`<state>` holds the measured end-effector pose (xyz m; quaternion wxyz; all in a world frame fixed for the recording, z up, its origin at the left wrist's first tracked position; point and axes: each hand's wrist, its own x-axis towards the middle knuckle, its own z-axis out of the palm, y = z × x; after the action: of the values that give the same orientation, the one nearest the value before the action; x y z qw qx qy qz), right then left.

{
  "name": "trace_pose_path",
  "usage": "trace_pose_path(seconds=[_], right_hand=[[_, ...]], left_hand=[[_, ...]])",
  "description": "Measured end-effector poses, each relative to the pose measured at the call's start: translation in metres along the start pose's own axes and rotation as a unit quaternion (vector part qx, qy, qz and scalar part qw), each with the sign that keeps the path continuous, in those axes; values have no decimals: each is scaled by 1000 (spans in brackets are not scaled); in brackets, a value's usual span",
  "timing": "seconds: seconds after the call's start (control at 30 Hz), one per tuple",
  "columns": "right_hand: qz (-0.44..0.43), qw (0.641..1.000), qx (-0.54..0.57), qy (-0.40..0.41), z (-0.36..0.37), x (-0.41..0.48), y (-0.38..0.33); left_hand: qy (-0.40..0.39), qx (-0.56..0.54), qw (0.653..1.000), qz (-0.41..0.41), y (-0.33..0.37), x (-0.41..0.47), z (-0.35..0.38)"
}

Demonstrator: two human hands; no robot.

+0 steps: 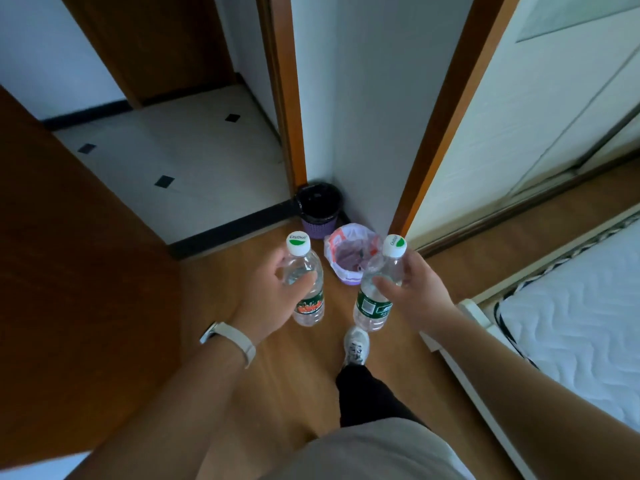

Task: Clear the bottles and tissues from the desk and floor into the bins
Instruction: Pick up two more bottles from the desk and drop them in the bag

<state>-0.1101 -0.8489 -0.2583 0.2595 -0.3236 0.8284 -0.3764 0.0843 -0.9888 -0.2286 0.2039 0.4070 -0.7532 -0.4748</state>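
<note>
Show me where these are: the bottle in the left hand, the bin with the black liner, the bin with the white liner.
left bottle [309,308], head view, on its label
black-lined bin [317,227], head view, on its purple wall
white-lined bin [350,233], head view, on its bag rim

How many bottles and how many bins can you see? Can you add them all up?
Bottles: 2, one in the left hand, one in the right hand
Bins: 2, a black-lined bin and a white-lined bin
Total: 4
</note>
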Motion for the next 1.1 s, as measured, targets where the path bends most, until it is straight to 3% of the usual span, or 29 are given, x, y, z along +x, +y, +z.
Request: trace_pose_path(seconds=[0.23,0.5,0.87,1.1], right_hand=[[24,999,40,-21,19,142,-7],[50,998,25,-8,-26,259,17],[139,988,26,61,-37,327,30],[259,954,15,152,-14,358,33]], left_hand=[[14,35,998,-40,-2,117,0],[-48,28,997,-61,29,244,44],[-146,60,987,-24,16,372,77],[-278,68,958,22,-29,468,93]])
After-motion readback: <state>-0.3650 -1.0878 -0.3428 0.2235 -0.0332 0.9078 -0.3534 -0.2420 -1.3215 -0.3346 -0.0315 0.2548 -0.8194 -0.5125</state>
